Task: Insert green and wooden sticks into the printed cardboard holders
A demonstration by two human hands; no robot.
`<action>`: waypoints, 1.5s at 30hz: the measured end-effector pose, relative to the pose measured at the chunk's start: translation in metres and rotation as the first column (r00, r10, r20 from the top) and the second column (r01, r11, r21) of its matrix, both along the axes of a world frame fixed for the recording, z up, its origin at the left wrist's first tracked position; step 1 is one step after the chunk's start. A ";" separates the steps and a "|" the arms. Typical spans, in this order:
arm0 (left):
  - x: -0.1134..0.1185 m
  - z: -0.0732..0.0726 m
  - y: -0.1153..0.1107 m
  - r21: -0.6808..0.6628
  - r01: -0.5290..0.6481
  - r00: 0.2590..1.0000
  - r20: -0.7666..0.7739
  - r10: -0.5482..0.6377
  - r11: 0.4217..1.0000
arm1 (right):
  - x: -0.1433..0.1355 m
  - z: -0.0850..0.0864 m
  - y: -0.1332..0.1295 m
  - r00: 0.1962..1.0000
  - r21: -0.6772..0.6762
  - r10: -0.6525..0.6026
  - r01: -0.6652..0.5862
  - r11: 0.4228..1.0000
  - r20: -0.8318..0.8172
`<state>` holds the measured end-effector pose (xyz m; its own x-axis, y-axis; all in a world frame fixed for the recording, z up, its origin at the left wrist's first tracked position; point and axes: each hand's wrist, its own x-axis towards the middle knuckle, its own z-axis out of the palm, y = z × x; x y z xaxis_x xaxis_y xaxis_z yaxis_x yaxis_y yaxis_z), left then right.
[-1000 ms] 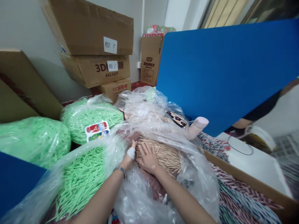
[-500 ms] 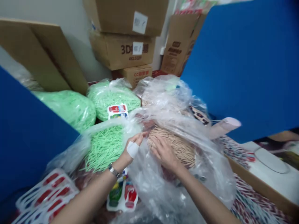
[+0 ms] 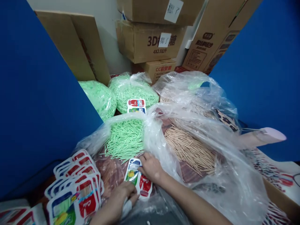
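Observation:
A twin bottle-shaped packet point(image 3: 133, 173), green-yellow on one half and red "Cola" on the other, lies in front of me. My right hand point(image 3: 151, 168) grips its upper right part with bent fingers. At its lower left edge, the curled fingers of my left hand point(image 3: 124, 197) close on it; a white patch shows at that palm. Just beyond lies a heap of thin green sticks point(image 3: 125, 139) in an opened clear plastic bag point(image 3: 153, 136). To the right, thin tan sticks point(image 3: 189, 148) lie in another opened bag.
Similar packets point(image 3: 79, 184) are stacked at the left. Filled bags of green sticks point(image 3: 133, 90) stand behind, one with a packet point(image 3: 136, 105) against it. Cardboard boxes point(image 3: 152, 40) rise at the back. Blue panels point(image 3: 262, 78) flank both sides; a pale tube point(image 3: 260, 137) juts out right.
Both hands have come back towards me from the tan sticks onto the packet. My right hand has left the tan sticks. The view has shifted left.

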<state>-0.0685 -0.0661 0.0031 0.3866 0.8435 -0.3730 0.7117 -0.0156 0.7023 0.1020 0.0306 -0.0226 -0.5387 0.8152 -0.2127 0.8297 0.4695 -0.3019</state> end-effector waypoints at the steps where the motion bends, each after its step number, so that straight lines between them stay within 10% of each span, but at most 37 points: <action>1: 0.002 0.001 -0.003 0.010 0.030 0.999 -0.030 -0.030 0.999 | 0.000 0.002 0.001 1.000 0.003 -0.007 0.007 1.000 0.009; 15: 0.012 -0.001 -0.003 0.014 0.096 0.977 -0.193 -0.092 0.995 | 0.025 0.028 0.018 0.995 -0.241 0.100 -0.096 0.966 0.001; 21: -0.001 -0.006 -0.002 0.092 0.119 0.991 0.046 -0.123 0.989 | 0.024 0.097 -0.011 0.903 -0.123 0.161 -0.227 0.966 -0.398; 25: 0.002 0.018 0.008 0.028 0.200 0.918 0.344 -0.197 0.979 | 0.074 0.136 0.008 0.802 -0.252 -0.105 -0.058 0.966 -0.588; 30: 0.032 0.038 0.026 -0.107 0.133 0.892 0.446 -0.072 0.985 | 0.108 0.073 0.031 0.852 -0.321 -0.227 0.074 0.944 -0.471; 35: 0.065 0.014 0.037 0.032 -0.017 0.936 0.352 0.004 0.999 | 0.088 -0.014 0.010 0.917 -0.057 -0.262 0.257 0.965 -0.300; 41: 0.071 -0.020 0.037 0.124 -0.012 0.976 0.215 -0.015 0.992 | 0.102 -0.013 0.008 0.802 -0.138 -0.369 0.347 0.928 -0.470; 45: 0.069 -0.016 0.035 0.150 0.026 0.980 0.191 -0.055 0.988 | 0.104 -0.009 0.012 0.908 -0.029 -0.312 0.317 0.948 -0.281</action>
<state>0.0002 -0.0306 -0.0127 0.4740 0.8656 -0.1613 0.5589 -0.1542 0.8147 0.2064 0.0421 -0.0314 -0.2896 0.9541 -0.0763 0.8185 0.2055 -0.5365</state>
